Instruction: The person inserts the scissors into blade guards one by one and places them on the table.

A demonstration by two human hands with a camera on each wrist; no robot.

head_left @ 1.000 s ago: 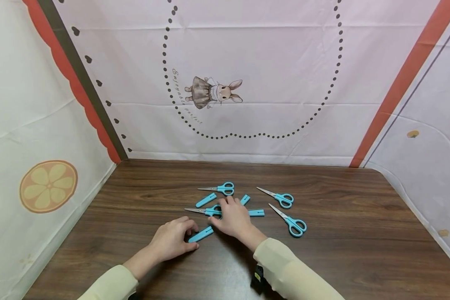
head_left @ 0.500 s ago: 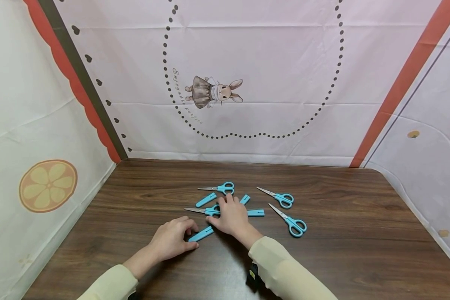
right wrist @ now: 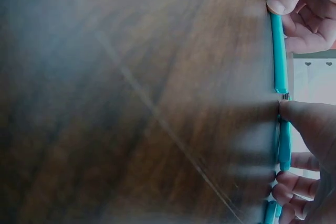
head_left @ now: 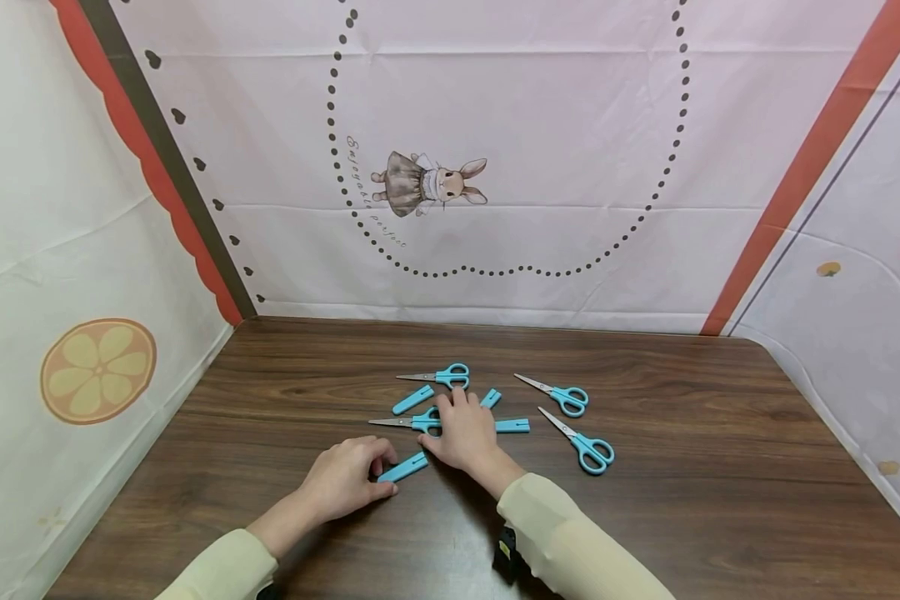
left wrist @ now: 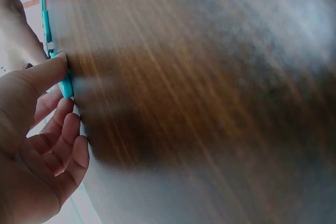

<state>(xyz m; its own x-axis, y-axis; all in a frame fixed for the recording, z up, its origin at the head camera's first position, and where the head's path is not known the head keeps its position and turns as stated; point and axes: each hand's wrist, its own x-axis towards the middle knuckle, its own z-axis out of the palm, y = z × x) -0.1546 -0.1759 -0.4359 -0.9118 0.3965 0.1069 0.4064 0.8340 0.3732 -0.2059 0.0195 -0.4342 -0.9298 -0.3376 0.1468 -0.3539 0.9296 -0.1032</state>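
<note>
My left hand [head_left: 348, 475] pinches the near-left end of a light-blue scissors cover [head_left: 408, 467] lying slanted on the table. In the left wrist view the thumb is on the near side of this cover [left wrist: 66, 86], fingertips on the far side. My right hand [head_left: 465, 433] grips the blue handles of a pair of scissors [head_left: 392, 422] whose bare blades point left, just beyond that cover. Thumb and fingers lie on either side of the handle [right wrist: 285, 148] in the right wrist view. The palm hides part of the table and of two other covers.
Another pair of scissors [head_left: 450, 377] and a cover [head_left: 413, 399] lie beyond my hands. Two covers, one slanted [head_left: 491, 398] and one level [head_left: 513, 426], stick out past my right hand. Farther right lie an upper [head_left: 562, 397] and a lower [head_left: 587, 448] pair of scissors.
My right hand and sleeve have shifted slightly left and toward me, then stayed nearly still. The gripped scissors have turned a little. My left hand and its cover have hardly moved.
</note>
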